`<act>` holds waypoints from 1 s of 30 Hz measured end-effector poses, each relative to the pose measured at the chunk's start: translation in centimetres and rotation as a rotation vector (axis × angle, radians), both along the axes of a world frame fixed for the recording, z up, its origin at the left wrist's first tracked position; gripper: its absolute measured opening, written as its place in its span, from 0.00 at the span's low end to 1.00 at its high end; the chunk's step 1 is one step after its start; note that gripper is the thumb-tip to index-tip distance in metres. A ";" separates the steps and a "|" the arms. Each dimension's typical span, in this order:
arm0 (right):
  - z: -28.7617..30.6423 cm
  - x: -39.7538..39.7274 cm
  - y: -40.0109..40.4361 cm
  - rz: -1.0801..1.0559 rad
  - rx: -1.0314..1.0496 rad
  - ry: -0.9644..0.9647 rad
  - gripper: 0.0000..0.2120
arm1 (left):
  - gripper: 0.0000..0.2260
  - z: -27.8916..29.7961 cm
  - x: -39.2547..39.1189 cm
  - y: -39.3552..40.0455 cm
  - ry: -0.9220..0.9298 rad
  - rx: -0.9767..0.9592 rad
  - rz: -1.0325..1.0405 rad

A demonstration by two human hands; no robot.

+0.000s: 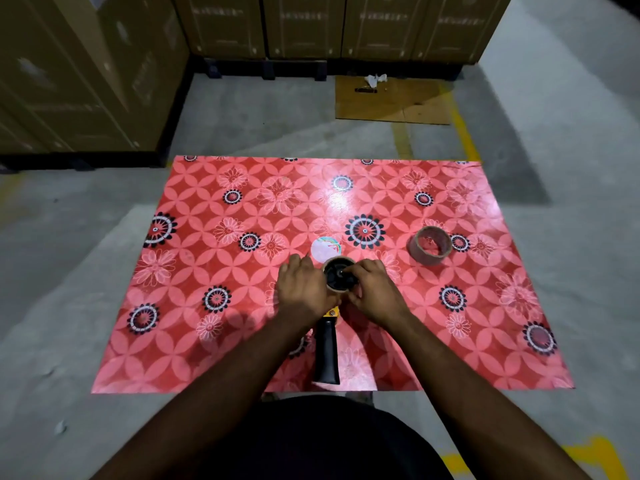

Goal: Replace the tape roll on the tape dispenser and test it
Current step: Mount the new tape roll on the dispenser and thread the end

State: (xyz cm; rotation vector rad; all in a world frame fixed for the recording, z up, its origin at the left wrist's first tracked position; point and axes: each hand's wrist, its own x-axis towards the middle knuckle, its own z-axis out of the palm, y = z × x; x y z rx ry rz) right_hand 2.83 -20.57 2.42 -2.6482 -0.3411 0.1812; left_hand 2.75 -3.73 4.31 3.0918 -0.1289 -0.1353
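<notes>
The tape dispenser (326,355) lies on the red flowered table (242,341), its black handle pointing toward me and a bit of yellow frame showing between my wrists. A brown tape roll (337,274) sits on the dispenser's black wheel. My left hand (304,289) grips the roll's left side. My right hand (372,292) holds the right side, its fingertips at the wheel's hub. The dispenser's front end is hidden under my hands. An empty brown cardboard core (430,245) stands apart on the table's right.
A round white sticker (325,249) lies just beyond the roll. Stacked cardboard boxes (86,74) on black pallets line the left and back. A flat cardboard sheet (391,100) with scraps lies on the grey floor behind the table.
</notes>
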 end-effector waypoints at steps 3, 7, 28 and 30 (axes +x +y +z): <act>0.1 0.1 0.0 0.011 -0.005 -0.017 0.22 | 0.22 -0.3 0.2 -0.4 0.022 0.005 0.042; 0.2 0.1 -0.4 0.023 -0.016 -0.020 0.23 | 0.14 -0.6 0.0 2.6 0.086 -0.379 0.062; 1.0 -4.1 5.3 0.094 -0.068 -0.034 0.12 | 0.07 -3.4 -3.9 7.5 -0.168 -0.326 -0.306; 1.0 -4.1 5.3 0.098 -0.054 -0.044 0.12 | 0.07 -3.1 -5.4 7.2 -0.150 -0.365 -0.257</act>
